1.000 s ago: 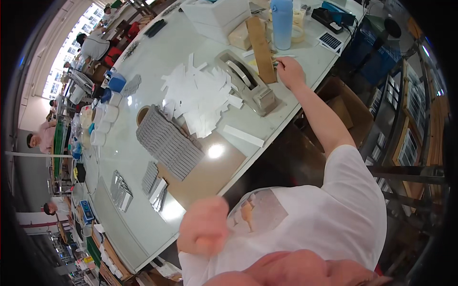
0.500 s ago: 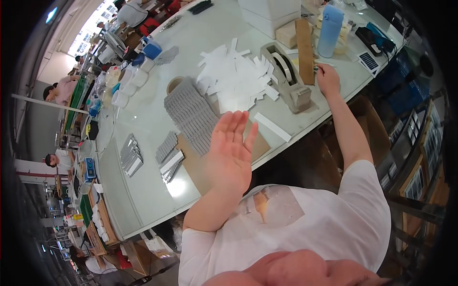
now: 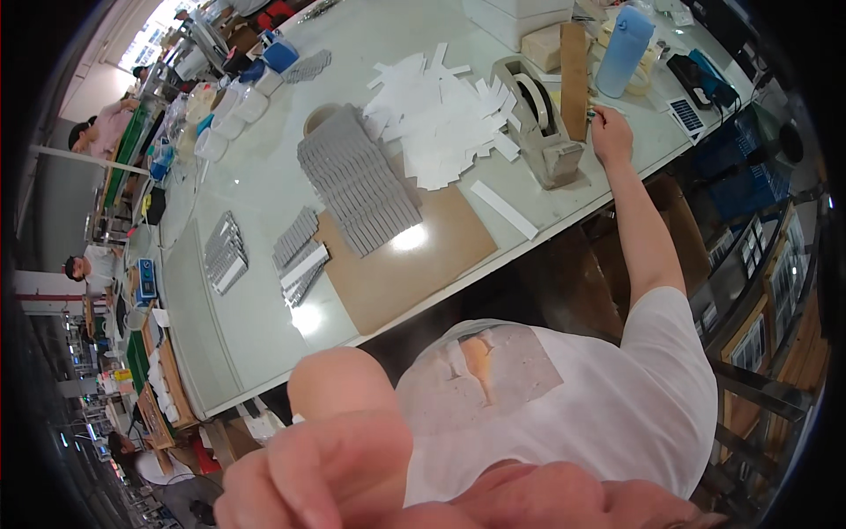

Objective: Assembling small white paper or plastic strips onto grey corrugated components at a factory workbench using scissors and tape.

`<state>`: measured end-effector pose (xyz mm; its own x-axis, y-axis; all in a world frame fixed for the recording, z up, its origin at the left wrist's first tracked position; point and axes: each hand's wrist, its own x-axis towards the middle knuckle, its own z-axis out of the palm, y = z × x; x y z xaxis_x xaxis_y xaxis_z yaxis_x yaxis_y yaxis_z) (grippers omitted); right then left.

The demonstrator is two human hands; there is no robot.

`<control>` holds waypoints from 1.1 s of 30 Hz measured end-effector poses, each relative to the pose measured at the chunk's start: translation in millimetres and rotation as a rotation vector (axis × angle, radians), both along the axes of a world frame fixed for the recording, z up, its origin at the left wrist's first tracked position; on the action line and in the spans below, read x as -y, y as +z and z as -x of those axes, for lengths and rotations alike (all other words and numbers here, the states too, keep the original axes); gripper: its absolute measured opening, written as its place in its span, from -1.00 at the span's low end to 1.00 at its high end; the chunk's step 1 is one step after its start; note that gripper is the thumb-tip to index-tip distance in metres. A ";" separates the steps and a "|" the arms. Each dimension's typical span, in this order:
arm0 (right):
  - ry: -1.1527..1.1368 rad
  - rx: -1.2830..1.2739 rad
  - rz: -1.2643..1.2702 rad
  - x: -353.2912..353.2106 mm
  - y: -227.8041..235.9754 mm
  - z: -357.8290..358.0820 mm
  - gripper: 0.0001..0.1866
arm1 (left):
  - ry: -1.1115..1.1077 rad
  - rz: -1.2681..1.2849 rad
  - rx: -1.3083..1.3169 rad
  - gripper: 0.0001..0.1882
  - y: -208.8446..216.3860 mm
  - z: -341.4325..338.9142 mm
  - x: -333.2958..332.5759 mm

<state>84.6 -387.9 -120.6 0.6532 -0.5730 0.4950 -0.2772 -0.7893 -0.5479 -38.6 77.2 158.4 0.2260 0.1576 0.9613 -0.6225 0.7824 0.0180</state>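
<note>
Right hand: the right hand is resting near the counter edge with its fingers curled in; something small is showing at the fingertips, and one cannot tell what it is or how firmly it is held.
Left hand: the left hand is hanging close to the camera, well above the counter, fingers partly bent; whether it is holding anything cannot be told.
Brown strip: the brown strip is lying just beside the right fingertips, between the tape dispenser and the blue bottle.
White strips: a loose pile of white strips is spreading left of the dispenser, one single strip lying apart.
Grey stack: the grey stack is overlapping the brown sheet.
Good handling: a light fingertip pinch is probably serving best here, the wrist clearing the dispenser and bottle.
</note>
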 end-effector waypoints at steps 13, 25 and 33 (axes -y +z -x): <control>-0.329 0.204 0.080 160.6 -15.4 -30.6 -0.07 | 0.258 0.196 0.141 -0.68 58.9 19.3 -52.9; -0.324 0.185 -0.076 175.3 62.3 -132.9 0.26 | 0.838 0.463 0.664 -0.79 32.6 46.1 -64.5; -0.257 0.481 0.020 97.7 166.9 -37.4 0.08 | 0.779 -0.580 0.112 -0.62 -54.1 14.5 -99.7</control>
<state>122.0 -485.6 46.4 0.1910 -0.6718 0.7157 -0.1842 -0.7407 -0.6461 -53.1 176.8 104.3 0.1621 -0.2799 0.9462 -0.9829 0.0397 0.1801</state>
